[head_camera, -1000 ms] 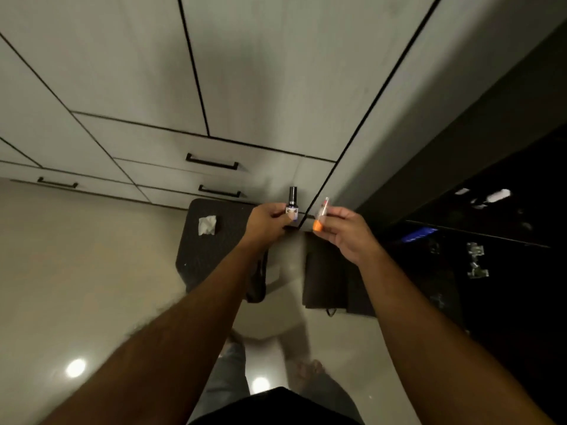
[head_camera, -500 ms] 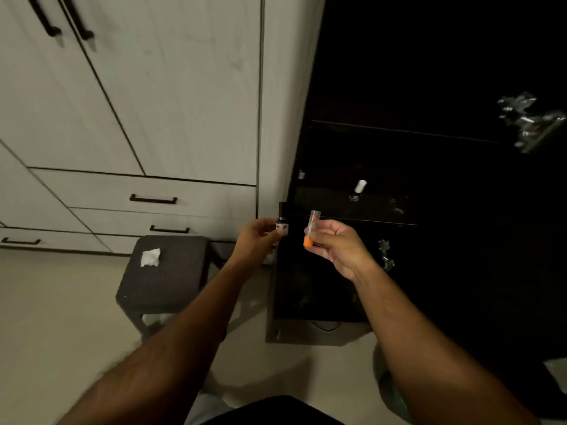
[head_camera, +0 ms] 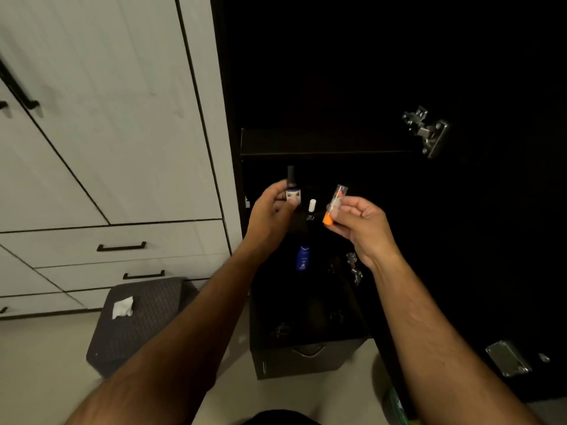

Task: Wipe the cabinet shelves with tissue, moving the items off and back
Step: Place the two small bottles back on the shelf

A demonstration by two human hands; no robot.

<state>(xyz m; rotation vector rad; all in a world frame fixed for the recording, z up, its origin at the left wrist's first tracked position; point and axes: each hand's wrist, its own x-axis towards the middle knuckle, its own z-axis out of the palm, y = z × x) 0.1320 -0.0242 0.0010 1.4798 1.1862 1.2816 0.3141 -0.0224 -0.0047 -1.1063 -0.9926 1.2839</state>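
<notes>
My left hand (head_camera: 271, 211) grips a small dark bottle (head_camera: 291, 188) with a black cap and a pale label, held upright. My right hand (head_camera: 363, 223) pinches a clear tube with an orange end (head_camera: 333, 204), tilted. Both hands are raised in front of the open dark cabinet, just below a shelf edge (head_camera: 322, 153). Between the hands, inside the cabinet, stands a small white-capped bottle (head_camera: 312, 209). A blue bottle (head_camera: 303, 257) stands lower down. A crumpled white tissue (head_camera: 122, 307) lies on the dark stool (head_camera: 144, 326) at lower left.
White cabinet doors and drawers with black handles (head_camera: 121, 247) fill the left. A dark box (head_camera: 306, 354) sits on the floor at the cabinet's base. Metal hinges (head_camera: 428, 131) show on the cabinet's right side, and a hinge plate (head_camera: 506, 361) lower right.
My view has swung right and up from the white drawers to the open dark cabinet. Both hands kept their items and rose toward the shelf; the stool now lies lower left.
</notes>
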